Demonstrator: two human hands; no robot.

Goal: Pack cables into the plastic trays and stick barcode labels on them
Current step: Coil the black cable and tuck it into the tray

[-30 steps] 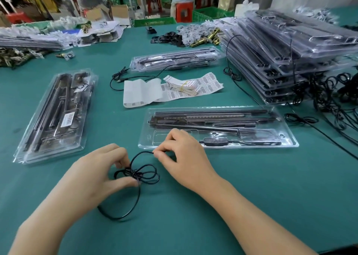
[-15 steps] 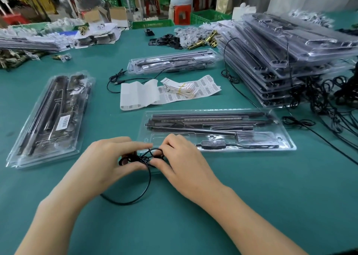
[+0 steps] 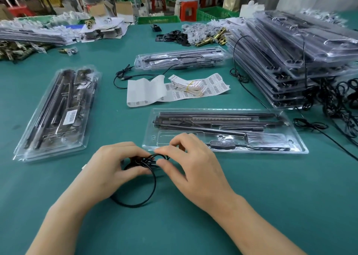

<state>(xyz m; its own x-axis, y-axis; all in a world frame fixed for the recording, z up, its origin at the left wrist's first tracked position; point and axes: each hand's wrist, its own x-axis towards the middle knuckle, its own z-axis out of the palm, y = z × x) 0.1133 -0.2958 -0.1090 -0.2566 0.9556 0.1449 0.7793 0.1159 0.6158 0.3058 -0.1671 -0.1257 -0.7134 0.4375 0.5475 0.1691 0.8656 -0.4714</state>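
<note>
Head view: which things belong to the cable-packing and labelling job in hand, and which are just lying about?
In the job: black cable, gripped by left hand and right hand; open tray just beyond them; barcode labels behind it; stack of trays and loose cables at right.

Lying about: brass fittings, green crates, red stool, all at the far end.

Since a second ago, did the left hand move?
Yes. The left hand slid right, toward the near corner of the open tray, bunching the black cable against the right hand.
</note>
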